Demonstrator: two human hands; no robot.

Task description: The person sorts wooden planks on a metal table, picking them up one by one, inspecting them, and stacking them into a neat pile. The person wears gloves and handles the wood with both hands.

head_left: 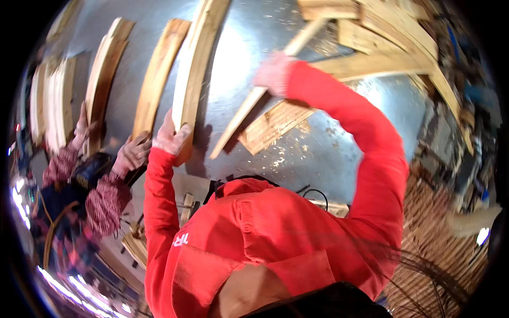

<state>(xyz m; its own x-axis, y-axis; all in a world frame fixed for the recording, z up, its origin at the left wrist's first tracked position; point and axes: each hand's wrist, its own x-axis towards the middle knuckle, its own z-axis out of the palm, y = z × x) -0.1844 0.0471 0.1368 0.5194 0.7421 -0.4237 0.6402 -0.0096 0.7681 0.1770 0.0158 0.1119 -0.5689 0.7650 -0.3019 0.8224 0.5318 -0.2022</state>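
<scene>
left hand: pale work glove, red sleeve; fingers wrapped round the near end of a long wooden plank
long wooden plank: pale raw timber, flat and narrow, grain running lengthwise; lies on the counter, near end in the left hand, far end out past the top edge
right hand: same pale glove, red sleeve bent over at the elbow; fingers clenched on a thin wooden strip
thin wooden strip: slim light stick, square-edged; runs diagonally, low end close to the counter, upper end toward the wood stack; casts a dark shadow just beside it
flat wood piece: short rough board lying flat under and beside the strip, pale chips scattered on it
counter: bare sheet metal, dull grey sheen, strewn with sawdust and shavings
other planks: similar raw boards lying side by side left of the held plank, spaced apart
wood stack: heap of crossed offcuts at the far right of the counter
second person: plaid-sleeved gloved hand at the near end of a neighbouring plank; another gloved hand on a plank further left
right edge: blurred, cannot tell details
</scene>
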